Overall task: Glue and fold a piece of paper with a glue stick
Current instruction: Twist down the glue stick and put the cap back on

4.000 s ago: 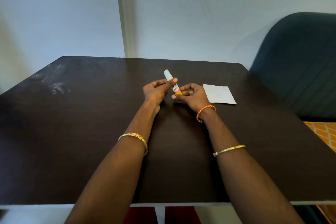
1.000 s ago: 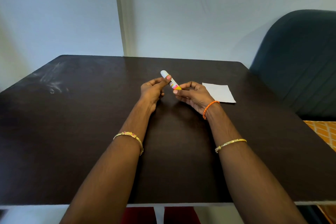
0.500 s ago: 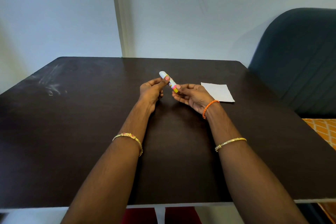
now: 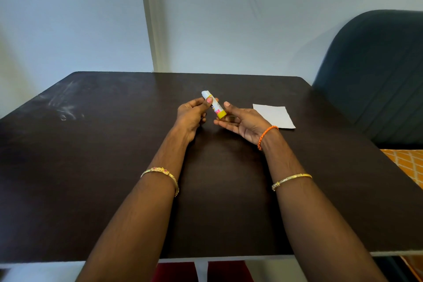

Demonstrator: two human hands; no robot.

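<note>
Fingers of the left hand [image 4: 191, 114] were wrapped round the upper part of the glue stick [image 4: 214, 105], thumb pressed across its barrel just under the white cap end. Those of the right hand [image 4: 240, 122] lay loosely spread, palm turned up, with the stick's yellow base resting at or just above the fingertips; whether they actually pinched it I could not tell from where I stood. The stick was held tilted, cap end pointing away and to the left, over the middle of the dark table [image 4: 91, 167].

Off to the right, the white paper [image 4: 273, 115] lay flat on the table, close beside the right wrist and untouched.

It looked to me like the stick was being readied for use, with the cap seemingly not yet off. To do that well, the left hand would want a firm hold on one end while the right took proper hold of the other and pulled straight along the barrel, not sideways. The paper was near enough to reach without shifting.
</note>
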